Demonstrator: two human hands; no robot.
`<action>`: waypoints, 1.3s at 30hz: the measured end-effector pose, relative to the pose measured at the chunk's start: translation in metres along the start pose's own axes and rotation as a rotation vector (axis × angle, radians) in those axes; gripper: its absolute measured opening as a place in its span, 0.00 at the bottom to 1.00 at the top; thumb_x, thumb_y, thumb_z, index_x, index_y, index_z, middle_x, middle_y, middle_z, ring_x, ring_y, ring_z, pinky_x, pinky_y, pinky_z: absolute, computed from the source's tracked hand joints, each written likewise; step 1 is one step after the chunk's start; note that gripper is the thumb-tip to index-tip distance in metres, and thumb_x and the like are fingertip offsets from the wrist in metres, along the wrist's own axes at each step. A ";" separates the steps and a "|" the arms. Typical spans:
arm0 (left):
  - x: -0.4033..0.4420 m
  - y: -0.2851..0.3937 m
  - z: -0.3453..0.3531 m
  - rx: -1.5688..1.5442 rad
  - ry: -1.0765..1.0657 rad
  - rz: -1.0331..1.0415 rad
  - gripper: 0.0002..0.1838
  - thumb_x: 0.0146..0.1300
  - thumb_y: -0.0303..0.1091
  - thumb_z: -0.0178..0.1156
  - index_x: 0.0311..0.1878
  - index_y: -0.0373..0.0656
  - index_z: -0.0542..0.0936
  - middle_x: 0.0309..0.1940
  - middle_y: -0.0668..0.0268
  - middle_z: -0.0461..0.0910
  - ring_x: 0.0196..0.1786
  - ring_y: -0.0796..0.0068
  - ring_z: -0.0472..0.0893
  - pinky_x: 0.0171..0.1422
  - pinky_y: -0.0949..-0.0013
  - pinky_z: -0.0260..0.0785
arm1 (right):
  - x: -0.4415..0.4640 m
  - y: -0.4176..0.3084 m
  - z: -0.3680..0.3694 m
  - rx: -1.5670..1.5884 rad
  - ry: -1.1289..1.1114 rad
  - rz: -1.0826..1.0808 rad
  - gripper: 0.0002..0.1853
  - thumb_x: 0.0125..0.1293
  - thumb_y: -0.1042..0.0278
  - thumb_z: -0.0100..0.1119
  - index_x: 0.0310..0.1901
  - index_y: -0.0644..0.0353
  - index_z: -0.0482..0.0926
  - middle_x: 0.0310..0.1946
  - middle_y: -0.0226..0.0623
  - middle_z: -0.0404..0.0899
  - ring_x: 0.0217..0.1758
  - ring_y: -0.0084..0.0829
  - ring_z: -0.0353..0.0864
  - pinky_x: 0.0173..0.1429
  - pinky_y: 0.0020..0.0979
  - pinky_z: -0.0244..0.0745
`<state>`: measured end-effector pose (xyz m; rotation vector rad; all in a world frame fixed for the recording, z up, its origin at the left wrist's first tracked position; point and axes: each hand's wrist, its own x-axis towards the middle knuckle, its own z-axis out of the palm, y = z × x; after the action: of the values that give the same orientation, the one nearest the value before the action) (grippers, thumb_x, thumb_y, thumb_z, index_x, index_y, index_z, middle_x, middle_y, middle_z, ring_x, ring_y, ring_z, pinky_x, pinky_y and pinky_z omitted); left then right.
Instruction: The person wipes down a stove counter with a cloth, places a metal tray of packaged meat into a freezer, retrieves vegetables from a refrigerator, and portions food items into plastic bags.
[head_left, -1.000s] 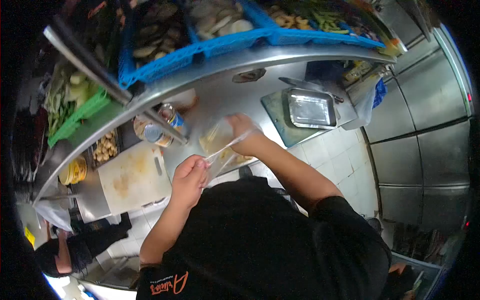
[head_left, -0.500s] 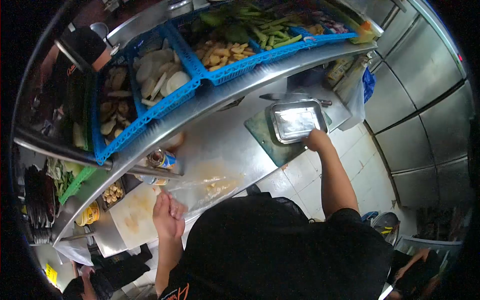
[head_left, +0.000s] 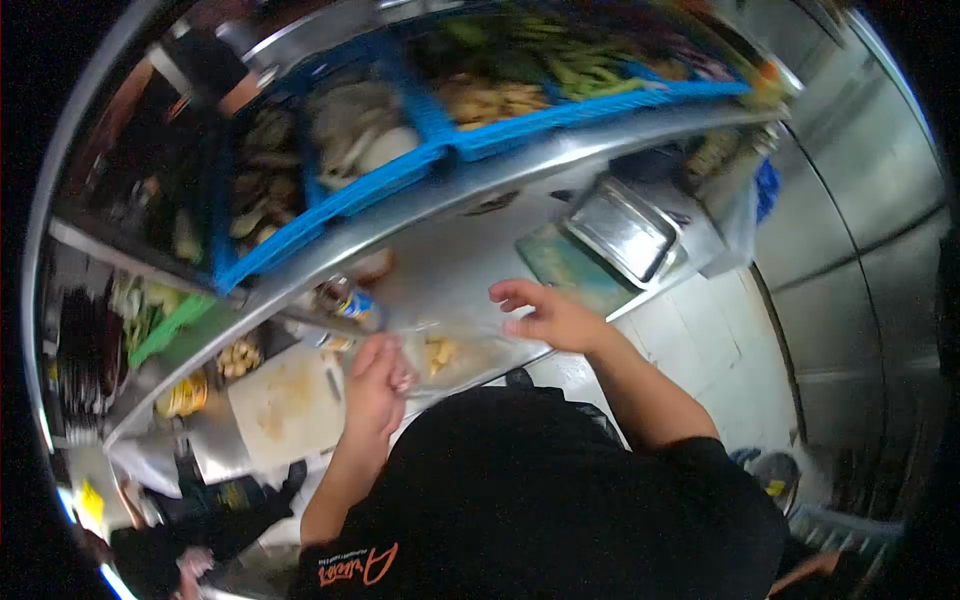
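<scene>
My left hand (head_left: 374, 388) is closed on the gathered end of a clear plastic bag (head_left: 478, 362). Pale yellow pieces (head_left: 440, 352) lie inside the bag on the steel counter. Over the bag's other end, my right hand (head_left: 548, 318) is open, thumb and fingers apart and nothing between them. To its right a rectangular metal tray (head_left: 622, 232) rests tilted in view on a green cutting board (head_left: 560, 265). A jar with a blue label (head_left: 352, 302) stands beyond my left hand.
Blue baskets (head_left: 345, 200) of cut vegetables line the raised shelf ahead. At left are a white cutting board (head_left: 285, 405), a yellow tub (head_left: 185, 396) and a tray of small pale pieces (head_left: 240, 357). Another person's dark clothing (head_left: 215, 525) shows at lower left. Steel cabinet doors (head_left: 810, 300) stand at right.
My right hand has let go of the metal tray and moved left to the plastic bag, its fingers opening. The tray now sits turned on the green board. My left hand still grips the bag.
</scene>
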<state>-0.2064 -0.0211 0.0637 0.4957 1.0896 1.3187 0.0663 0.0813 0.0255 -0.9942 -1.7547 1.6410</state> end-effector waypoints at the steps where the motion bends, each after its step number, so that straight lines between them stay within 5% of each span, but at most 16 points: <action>1: 0.000 -0.003 -0.001 0.018 0.019 0.000 0.05 0.70 0.33 0.53 0.42 0.43 0.74 0.23 0.75 0.65 0.22 0.85 0.61 0.28 0.76 0.57 | -0.003 -0.017 0.019 -0.180 -0.028 -0.108 0.37 0.56 0.52 0.69 0.63 0.65 0.67 0.58 0.51 0.72 0.62 0.43 0.71 0.66 0.41 0.66; 3: -0.009 0.002 0.009 0.004 0.070 -0.109 0.05 0.69 0.32 0.55 0.43 0.43 0.75 0.24 0.75 0.66 0.23 0.85 0.62 0.28 0.76 0.56 | 0.003 -0.014 0.054 -0.517 -0.085 -0.222 0.41 0.55 0.54 0.70 0.66 0.64 0.64 0.63 0.55 0.67 0.68 0.49 0.64 0.70 0.43 0.61; 5: -0.013 -0.001 0.006 -0.090 -0.002 -0.154 0.06 0.67 0.32 0.57 0.44 0.42 0.76 0.25 0.75 0.67 0.23 0.85 0.62 0.26 0.77 0.56 | 0.022 0.014 0.073 -0.566 -0.108 0.090 0.35 0.49 0.60 0.70 0.60 0.64 0.72 0.55 0.51 0.76 0.57 0.52 0.75 0.65 0.44 0.68; 6: -0.015 -0.005 -0.003 -0.106 -0.078 -0.158 0.06 0.67 0.32 0.58 0.44 0.42 0.76 0.25 0.75 0.68 0.23 0.85 0.62 0.26 0.77 0.55 | 0.039 0.070 0.064 -0.704 -0.219 -0.059 0.25 0.52 0.68 0.65 0.53 0.64 0.76 0.46 0.48 0.81 0.46 0.42 0.81 0.54 0.40 0.77; 8: -0.015 -0.006 -0.014 -0.059 -0.148 -0.105 0.06 0.66 0.32 0.59 0.43 0.41 0.77 0.26 0.74 0.70 0.23 0.85 0.63 0.26 0.77 0.56 | 0.055 0.099 0.049 0.205 0.134 0.206 0.15 0.58 0.79 0.52 0.48 0.62 0.75 0.38 0.39 0.79 0.35 0.28 0.78 0.35 0.27 0.75; 9: -0.014 -0.005 -0.017 0.004 -0.144 -0.068 0.07 0.66 0.32 0.59 0.42 0.40 0.77 0.27 0.73 0.72 0.23 0.85 0.64 0.26 0.76 0.57 | 0.062 0.081 0.034 0.363 0.114 0.083 0.14 0.64 0.72 0.56 0.51 0.63 0.71 0.32 0.33 0.77 0.30 0.25 0.76 0.38 0.29 0.76; 11: -0.013 -0.003 -0.026 0.063 -0.133 0.027 0.07 0.66 0.33 0.60 0.41 0.39 0.78 0.28 0.72 0.74 0.26 0.84 0.68 0.28 0.76 0.60 | 0.081 0.018 0.017 0.364 0.359 0.106 0.10 0.61 0.77 0.53 0.44 0.62 0.74 0.33 0.34 0.77 0.28 0.23 0.73 0.28 0.26 0.68; 16: -0.023 0.021 -0.023 0.140 -0.080 0.285 0.06 0.67 0.32 0.59 0.42 0.40 0.77 0.26 0.74 0.72 0.26 0.86 0.66 0.28 0.77 0.57 | 0.081 -0.066 0.034 0.415 0.342 -0.068 0.05 0.69 0.70 0.51 0.41 0.59 0.77 0.31 0.30 0.77 0.26 0.21 0.73 0.30 0.24 0.71; 20: -0.019 -0.011 -0.059 0.451 0.000 0.444 0.09 0.66 0.34 0.61 0.43 0.39 0.76 0.27 0.74 0.73 0.27 0.83 0.69 0.30 0.75 0.62 | 0.094 -0.030 0.003 -0.360 0.148 -0.092 0.06 0.58 0.76 0.54 0.37 0.63 0.77 0.26 0.29 0.75 0.26 0.21 0.72 0.30 0.26 0.69; 22: -0.030 -0.028 -0.072 0.549 0.018 0.365 0.11 0.64 0.35 0.62 0.43 0.38 0.76 0.27 0.72 0.75 0.27 0.82 0.70 0.32 0.74 0.64 | 0.088 0.000 0.009 -1.078 0.030 -0.389 0.07 0.52 0.78 0.52 0.34 0.66 0.77 0.25 0.28 0.74 0.28 0.23 0.73 0.32 0.27 0.69; 25: -0.044 -0.040 -0.086 0.637 -0.011 0.161 0.13 0.63 0.37 0.63 0.43 0.38 0.77 0.29 0.69 0.77 0.30 0.80 0.72 0.35 0.72 0.66 | 0.064 -0.016 0.035 -0.744 -0.060 0.102 0.09 0.50 0.80 0.51 0.34 0.67 0.77 0.25 0.28 0.75 0.30 0.26 0.74 0.36 0.29 0.72; 30: -0.030 -0.045 -0.091 0.931 -0.132 0.361 0.14 0.64 0.40 0.61 0.42 0.38 0.78 0.31 0.66 0.79 0.33 0.78 0.75 0.39 0.69 0.69 | 0.056 -0.043 0.047 -0.456 0.086 -0.103 0.10 0.54 0.80 0.52 0.38 0.66 0.79 0.32 0.31 0.78 0.35 0.24 0.76 0.42 0.27 0.73; 33: -0.027 -0.012 -0.081 0.510 -0.026 0.323 0.13 0.66 0.40 0.59 0.43 0.38 0.79 0.32 0.66 0.80 0.35 0.77 0.76 0.41 0.68 0.69 | 0.070 -0.045 0.037 -0.406 0.198 -0.101 0.13 0.56 0.80 0.52 0.43 0.65 0.79 0.35 0.31 0.79 0.38 0.24 0.76 0.45 0.27 0.72; 36: -0.031 0.016 -0.079 0.460 0.015 0.296 0.12 0.66 0.38 0.59 0.44 0.38 0.79 0.33 0.66 0.81 0.37 0.78 0.77 0.44 0.69 0.70 | 0.083 -0.014 0.026 -0.600 0.149 -0.183 0.19 0.55 0.79 0.54 0.51 0.64 0.76 0.41 0.36 0.79 0.44 0.28 0.76 0.50 0.30 0.73; 38: -0.032 0.010 -0.083 0.467 -0.025 0.337 0.12 0.66 0.37 0.59 0.43 0.38 0.79 0.34 0.66 0.81 0.38 0.78 0.77 0.45 0.70 0.70 | 0.063 -0.014 0.065 -0.704 0.075 0.057 0.25 0.55 0.78 0.58 0.57 0.63 0.72 0.47 0.41 0.78 0.49 0.33 0.77 0.56 0.33 0.72; 39: -0.033 0.006 -0.086 0.471 -0.046 0.356 0.11 0.66 0.37 0.59 0.43 0.38 0.79 0.35 0.66 0.81 0.38 0.78 0.77 0.45 0.71 0.70 | 0.056 0.007 0.074 -0.740 0.033 0.108 0.31 0.54 0.76 0.62 0.63 0.63 0.68 0.57 0.46 0.73 0.59 0.37 0.73 0.63 0.36 0.69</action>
<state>-0.2791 -0.0744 0.0411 1.1060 1.3196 1.3425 -0.0241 0.0827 0.0042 -1.4350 -2.3768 1.0065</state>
